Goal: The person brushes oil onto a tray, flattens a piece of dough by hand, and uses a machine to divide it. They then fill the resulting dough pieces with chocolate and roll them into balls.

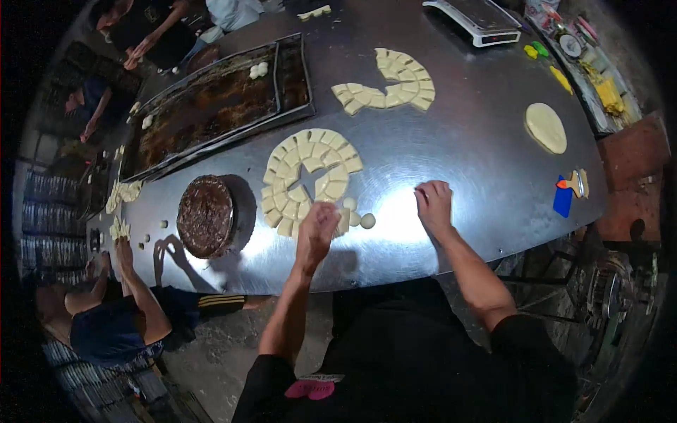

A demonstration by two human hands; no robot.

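My left hand (319, 227) is at the lower edge of a ring of cut pale dough pieces (290, 171), its fingers curled and blurred; what they hold, if anything, cannot be made out. Just right of it lie several small round dough balls (367, 221). My right hand (434, 199) rests on the metal table (479, 155), fingers bent and close together, with nothing visible in them. Farther back is a second, partly open ring of cut dough (411, 92).
A large dark tray (211, 106) stands at the back left, a round dark pan (205, 216) nearer. At right are a flat dough disc (546, 128), a blue scraper (563, 198) and a scale (483, 25). Co-workers' hands (123, 255) show at left.
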